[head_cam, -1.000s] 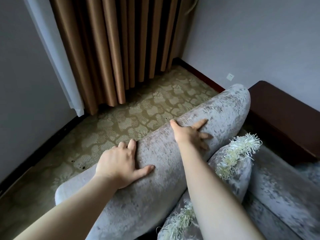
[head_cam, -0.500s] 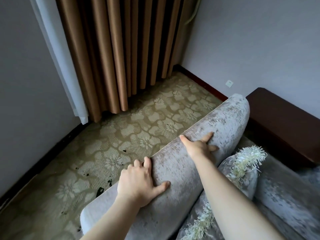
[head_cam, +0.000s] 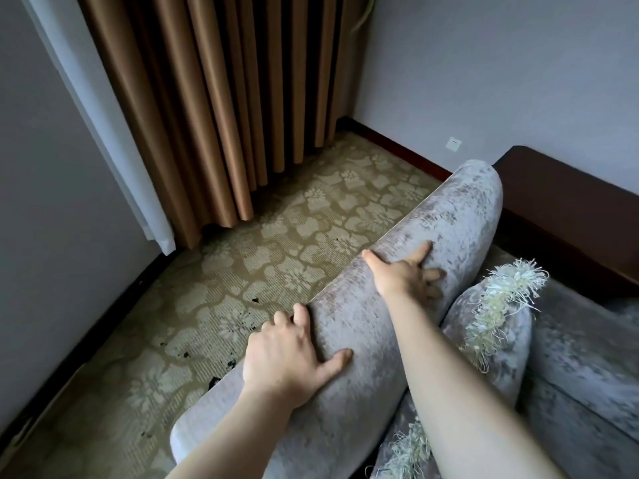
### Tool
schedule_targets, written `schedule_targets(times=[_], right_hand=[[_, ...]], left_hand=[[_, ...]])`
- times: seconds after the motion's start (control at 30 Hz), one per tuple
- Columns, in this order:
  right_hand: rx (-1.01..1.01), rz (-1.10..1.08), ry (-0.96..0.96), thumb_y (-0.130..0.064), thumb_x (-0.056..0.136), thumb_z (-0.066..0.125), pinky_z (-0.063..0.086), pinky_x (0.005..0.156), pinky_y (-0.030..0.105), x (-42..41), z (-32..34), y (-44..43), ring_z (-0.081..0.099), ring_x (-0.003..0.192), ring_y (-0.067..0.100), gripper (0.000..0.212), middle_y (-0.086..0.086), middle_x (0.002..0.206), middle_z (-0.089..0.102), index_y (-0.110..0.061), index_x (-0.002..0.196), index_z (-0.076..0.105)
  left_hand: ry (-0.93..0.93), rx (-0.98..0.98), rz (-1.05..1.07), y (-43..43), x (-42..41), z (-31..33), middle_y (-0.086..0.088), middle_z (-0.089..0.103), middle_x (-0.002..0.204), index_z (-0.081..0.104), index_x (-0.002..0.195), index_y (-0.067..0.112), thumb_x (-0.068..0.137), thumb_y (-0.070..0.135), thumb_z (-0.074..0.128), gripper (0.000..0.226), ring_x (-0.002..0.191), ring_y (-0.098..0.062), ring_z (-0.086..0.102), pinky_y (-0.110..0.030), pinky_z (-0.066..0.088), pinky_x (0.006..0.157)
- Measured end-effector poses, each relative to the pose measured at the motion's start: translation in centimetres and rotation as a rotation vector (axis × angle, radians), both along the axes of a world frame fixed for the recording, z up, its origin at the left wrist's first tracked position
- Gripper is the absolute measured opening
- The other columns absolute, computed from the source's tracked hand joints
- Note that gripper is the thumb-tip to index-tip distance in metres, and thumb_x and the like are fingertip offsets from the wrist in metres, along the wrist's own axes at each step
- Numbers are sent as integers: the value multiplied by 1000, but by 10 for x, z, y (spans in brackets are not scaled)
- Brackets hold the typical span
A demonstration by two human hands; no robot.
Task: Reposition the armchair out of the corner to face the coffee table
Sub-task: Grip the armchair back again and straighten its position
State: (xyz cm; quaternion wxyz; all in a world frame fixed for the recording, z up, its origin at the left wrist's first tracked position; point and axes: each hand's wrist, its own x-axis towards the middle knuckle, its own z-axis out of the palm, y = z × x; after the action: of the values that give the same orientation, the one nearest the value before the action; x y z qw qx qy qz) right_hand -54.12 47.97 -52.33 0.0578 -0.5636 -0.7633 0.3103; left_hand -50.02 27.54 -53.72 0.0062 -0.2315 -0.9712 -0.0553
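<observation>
The armchair's grey velvet backrest point(head_cam: 460, 216) runs diagonally from lower left to upper right. My left hand point(head_cam: 290, 354) grips its top edge near the lower end, fingers curled over the far side and thumb on the near side. My right hand point(head_cam: 404, 274) lies further up the backrest, fingers spread over the near face and thumb on the top edge. A grey cushion point(head_cam: 498, 344) with a pale fringe leans on the seat just right of my right arm. No coffee table is in view.
Behind the chair lies patterned beige carpet point(head_cam: 276, 271) with dark specks, reaching the corner. Brown curtains point(head_cam: 214, 108) and a white sheer strip point(head_cam: 103, 133) hang there. A dark wooden table point(head_cam: 570, 209) stands by the right wall under a socket point(head_cam: 453, 144).
The backrest has come toward me and to the right, away from the corner, uncovering more carpet behind it. Both hands keep their hold on it.
</observation>
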Motion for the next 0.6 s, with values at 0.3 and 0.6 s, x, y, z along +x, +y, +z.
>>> schedule_targets(times=[0.3, 0.6], right_hand=[[73, -16, 48, -77, 63, 52, 19, 103, 67, -1, -6, -4, 11, 134, 54, 111, 30, 152, 3, -34, 147, -5], [106, -57, 111, -71, 71, 50, 12, 107, 64, -8, -15, 2, 8, 137, 52, 99, 30, 152, 4, -33, 149, 2]], left_hand=[[8, -16, 1, 1, -1, 4, -4, 54, 91, 37, 117, 18, 57, 94, 9, 101, 82, -25, 59, -36, 45, 66], [-46, -27, 29, 5, -7, 9, -2, 54, 93, 39, 113, 21, 52, 97, 8, 101, 86, -25, 58, -36, 46, 71]])
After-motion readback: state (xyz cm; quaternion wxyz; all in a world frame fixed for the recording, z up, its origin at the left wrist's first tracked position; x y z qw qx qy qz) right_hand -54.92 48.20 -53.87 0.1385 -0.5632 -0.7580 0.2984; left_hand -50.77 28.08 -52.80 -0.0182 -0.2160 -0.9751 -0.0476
